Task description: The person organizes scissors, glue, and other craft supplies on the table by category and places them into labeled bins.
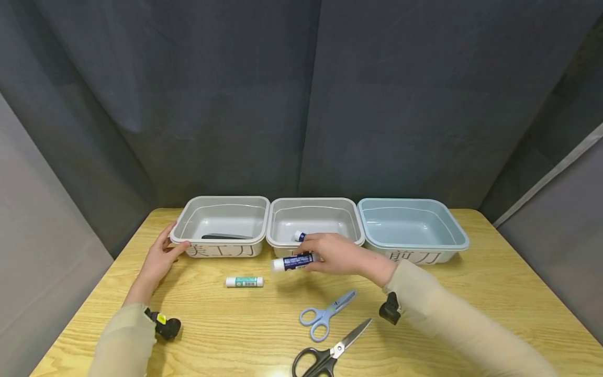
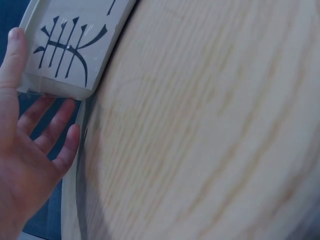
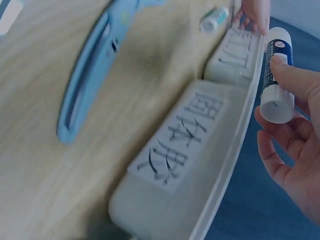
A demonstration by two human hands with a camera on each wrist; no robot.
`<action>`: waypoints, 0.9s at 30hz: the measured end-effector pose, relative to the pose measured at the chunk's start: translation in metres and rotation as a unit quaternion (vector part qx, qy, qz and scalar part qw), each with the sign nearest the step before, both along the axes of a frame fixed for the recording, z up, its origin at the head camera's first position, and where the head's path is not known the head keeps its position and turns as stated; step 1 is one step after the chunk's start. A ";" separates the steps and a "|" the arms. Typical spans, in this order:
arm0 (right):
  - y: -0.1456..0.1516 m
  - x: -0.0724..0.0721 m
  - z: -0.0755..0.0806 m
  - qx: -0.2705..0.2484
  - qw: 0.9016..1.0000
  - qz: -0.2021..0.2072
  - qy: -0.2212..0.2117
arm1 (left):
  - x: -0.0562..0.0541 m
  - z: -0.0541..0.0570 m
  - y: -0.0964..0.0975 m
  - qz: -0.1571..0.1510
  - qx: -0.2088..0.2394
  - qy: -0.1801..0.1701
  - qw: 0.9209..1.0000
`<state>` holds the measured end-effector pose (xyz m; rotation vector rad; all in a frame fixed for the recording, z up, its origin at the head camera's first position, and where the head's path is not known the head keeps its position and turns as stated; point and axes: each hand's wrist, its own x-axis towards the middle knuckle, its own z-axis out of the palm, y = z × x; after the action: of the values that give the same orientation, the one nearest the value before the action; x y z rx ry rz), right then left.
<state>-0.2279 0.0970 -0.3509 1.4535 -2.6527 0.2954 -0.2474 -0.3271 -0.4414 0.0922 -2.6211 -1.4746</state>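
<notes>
My right hand (image 1: 334,254) pinches a dark-blue glue stick with white ends (image 1: 289,263) between thumb and fingers, just in front of and above the middle grey bin (image 1: 282,244). In that bin lies another blue-and-white glue stick (image 1: 300,236), partly hidden by the hand. At the front left corner of the left grey bin (image 1: 245,251), my left hand (image 1: 156,261) rests with its thumb on the front rim and its fingers, fairly straight, along the side. A dark, long object (image 1: 226,236) lies inside this left bin, partly hidden by the front wall.
A green-and-white glue stick (image 1: 245,282) lies before the left bin. Light-blue scissors (image 1: 327,314) and black-handled scissors (image 1: 336,351) lie nearer the front. A light-blue bin (image 1: 414,246) stands at the right end of the row, against a dark curtain (image 1: 301,104).
</notes>
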 end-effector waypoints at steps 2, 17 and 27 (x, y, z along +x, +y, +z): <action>0.004 -0.003 0.003 -0.008 1.000 -0.010 0.000 | -0.001 0.000 0.000 -0.001 0.001 0.003 1.000; 0.026 -0.022 0.011 -0.024 0.997 -0.072 -0.007 | -0.001 0.000 -0.003 0.001 0.001 0.001 1.000; 0.039 -0.035 0.007 -0.026 0.992 -0.122 -0.018 | -0.004 -0.001 -0.003 -0.004 -0.002 0.016 1.000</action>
<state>-0.2625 0.1361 -0.3440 1.1028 -2.7905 0.3662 -0.2511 -0.3300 -0.4426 0.0580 -2.6023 -1.4609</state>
